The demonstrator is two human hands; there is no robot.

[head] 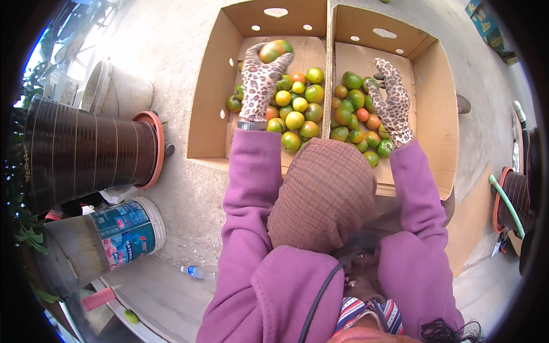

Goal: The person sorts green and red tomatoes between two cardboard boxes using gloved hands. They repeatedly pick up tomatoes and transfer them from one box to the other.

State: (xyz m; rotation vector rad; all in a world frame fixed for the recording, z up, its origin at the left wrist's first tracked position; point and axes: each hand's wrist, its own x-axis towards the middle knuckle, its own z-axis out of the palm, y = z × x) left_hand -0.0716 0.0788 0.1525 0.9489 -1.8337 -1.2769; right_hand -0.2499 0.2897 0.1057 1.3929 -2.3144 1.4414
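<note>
My left hand (260,88), in a leopard-print glove, grips a large green-and-orange tomato (274,51) above the left cardboard box (213,98). Beneath it lie several green, yellowish and reddish tomatoes (294,120) on that box's floor. Over the right cardboard box (435,115) is my right hand (392,100), gloved alike, its thumb and fingers spread apart with nothing held between them. A green tomato (368,84) lies by its thumb; whether they touch I cannot tell. More green and orange tomatoes (355,97) are heaped along the left side of this box.
My knee (321,193), in checked brown cloth, stands against the boxes' near side. To the left are a large brown ribbed pot (90,145), a whitish bucket (128,90), a labelled pail (128,231) and a plastic bottle (195,272). A green hose (508,206) crosses a pot at right.
</note>
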